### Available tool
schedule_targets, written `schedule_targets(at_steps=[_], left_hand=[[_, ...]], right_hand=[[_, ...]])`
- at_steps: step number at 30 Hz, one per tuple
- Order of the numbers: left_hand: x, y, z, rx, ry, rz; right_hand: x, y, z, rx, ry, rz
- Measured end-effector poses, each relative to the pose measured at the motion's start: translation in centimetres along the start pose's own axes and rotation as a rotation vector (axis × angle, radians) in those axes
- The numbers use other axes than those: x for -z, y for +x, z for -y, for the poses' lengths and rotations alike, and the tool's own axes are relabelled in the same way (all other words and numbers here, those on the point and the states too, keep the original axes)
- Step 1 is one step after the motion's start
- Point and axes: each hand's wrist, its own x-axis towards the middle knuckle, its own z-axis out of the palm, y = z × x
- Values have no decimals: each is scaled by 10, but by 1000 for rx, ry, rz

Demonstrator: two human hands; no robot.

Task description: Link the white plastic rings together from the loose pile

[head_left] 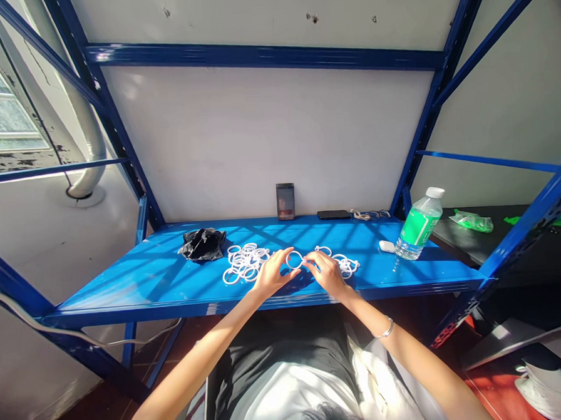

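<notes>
Both hands meet over the front middle of a blue metal shelf [138, 283]. My left hand [273, 273] pinches the left side of a single white plastic ring [294, 259]. My right hand [327, 271] pinches its right side, where it meets a short chain of linked white rings [346, 264] lying on the shelf to the right. A loose heap of several white rings [244, 262] lies just left of my left hand. A bracelet sits on my right wrist.
A crumpled black bag [202, 243] lies left of the ring heap. A green-labelled water bottle [418, 224] stands at the right, with a small white object [386, 246] beside it. At the back wall stand a small dark box [285, 201], a black phone [333, 215] and a cable.
</notes>
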Motion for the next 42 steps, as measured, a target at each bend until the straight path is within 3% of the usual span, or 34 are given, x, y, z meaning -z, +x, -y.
schedule_targets(at_steps=[42], left_hand=[[-2, -1, -1, -64, 23, -37]], right_hand=[[0, 0, 1, 52, -8, -6]])
